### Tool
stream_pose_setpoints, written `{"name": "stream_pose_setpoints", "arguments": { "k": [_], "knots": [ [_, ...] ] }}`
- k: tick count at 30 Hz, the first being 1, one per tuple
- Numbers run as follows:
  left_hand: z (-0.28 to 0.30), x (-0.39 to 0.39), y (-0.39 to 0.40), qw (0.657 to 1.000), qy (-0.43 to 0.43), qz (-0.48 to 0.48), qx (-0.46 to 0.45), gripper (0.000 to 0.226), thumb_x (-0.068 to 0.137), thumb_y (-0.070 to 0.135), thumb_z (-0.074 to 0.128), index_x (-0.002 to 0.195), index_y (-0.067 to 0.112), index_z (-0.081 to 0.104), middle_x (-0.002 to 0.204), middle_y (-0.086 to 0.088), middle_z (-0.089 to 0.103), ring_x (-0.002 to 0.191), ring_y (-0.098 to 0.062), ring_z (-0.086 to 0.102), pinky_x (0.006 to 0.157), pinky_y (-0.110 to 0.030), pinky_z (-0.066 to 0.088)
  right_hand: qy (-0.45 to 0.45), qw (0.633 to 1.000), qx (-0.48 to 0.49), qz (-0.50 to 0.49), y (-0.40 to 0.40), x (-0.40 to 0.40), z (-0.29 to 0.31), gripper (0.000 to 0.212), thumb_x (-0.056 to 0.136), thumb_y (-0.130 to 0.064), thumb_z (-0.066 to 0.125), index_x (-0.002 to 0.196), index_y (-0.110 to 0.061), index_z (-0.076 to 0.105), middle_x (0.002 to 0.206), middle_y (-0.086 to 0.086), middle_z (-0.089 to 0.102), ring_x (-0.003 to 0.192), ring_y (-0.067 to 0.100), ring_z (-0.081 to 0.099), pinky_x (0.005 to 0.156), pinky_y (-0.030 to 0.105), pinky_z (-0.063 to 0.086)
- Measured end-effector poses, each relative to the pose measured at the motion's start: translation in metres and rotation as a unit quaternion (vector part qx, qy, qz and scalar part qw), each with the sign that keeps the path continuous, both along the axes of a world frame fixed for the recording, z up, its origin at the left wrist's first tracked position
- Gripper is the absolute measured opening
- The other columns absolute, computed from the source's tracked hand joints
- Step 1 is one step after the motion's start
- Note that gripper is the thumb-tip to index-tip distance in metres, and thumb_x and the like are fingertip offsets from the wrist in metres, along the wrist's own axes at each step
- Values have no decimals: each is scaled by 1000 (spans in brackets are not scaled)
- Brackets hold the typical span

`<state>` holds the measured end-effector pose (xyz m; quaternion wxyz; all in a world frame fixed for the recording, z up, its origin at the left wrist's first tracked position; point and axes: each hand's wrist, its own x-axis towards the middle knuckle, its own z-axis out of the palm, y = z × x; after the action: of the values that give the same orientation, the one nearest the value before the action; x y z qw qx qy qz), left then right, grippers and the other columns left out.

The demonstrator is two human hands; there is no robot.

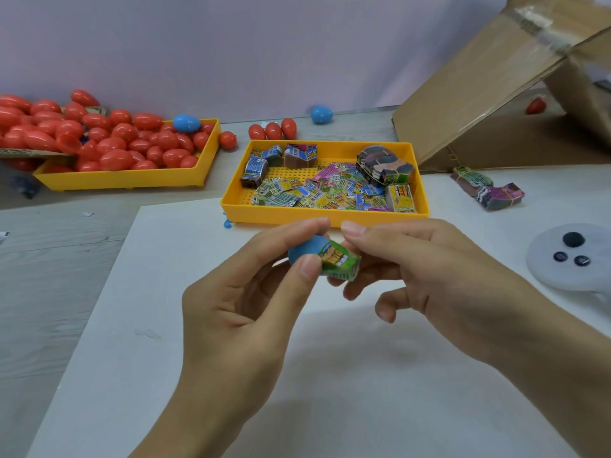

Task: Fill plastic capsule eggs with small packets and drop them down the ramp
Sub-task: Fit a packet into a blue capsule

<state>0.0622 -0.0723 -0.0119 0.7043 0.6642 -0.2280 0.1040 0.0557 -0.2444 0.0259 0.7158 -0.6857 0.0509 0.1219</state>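
Pale wall behind; white board (231,375) laid over a grey table (49,276). We note the cardboard ramp (479,94) rising far right, well apart from the hands, nothing blocking the way to it. Left tray (125,180) is heaped with red eggs (115,143); packet tray (324,218) sits just beyond the hands, within easy reach for refills. A white controller (568,256) lies right. Left hand (251,312) pinches a blue egg half (305,251) between thumb and fingers, apparently steadying it. Right hand (426,272) closes on a green packet (339,262) at its mouth, likely pushing it in.
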Motion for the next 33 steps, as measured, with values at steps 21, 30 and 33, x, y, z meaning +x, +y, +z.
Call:
{"name": "stream_pose_setpoints", "arguments": {
  "k": [21,30,33],
  "knots": [
    [-3,3,2,999,27,-20,7,33,83,23,68,115,29,74,111,13,75,107,-8,70,89,-16,53,56,991,114,42,-3,-1,-7,37,74,-37,69,101,-14,78,90,3,74,76,12,69,50,21,48],
    [-6,7,2,999,34,1,-29,38,74,25,78,112,25,74,114,5,75,108,-16,71,89,-24,56,67,983,169,42,-1,0,-10,35,79,-31,69,108,-13,76,99,11,76,83,21,73,58,25,57],
    [-8,9,3,1000,0,-6,6,44,75,25,80,118,24,71,113,2,73,106,-23,69,89,-26,55,67,979,193,17,-3,1,-10,39,73,-26,71,105,-4,75,96,14,75,77,19,74,59,25,59]
  ]
}}
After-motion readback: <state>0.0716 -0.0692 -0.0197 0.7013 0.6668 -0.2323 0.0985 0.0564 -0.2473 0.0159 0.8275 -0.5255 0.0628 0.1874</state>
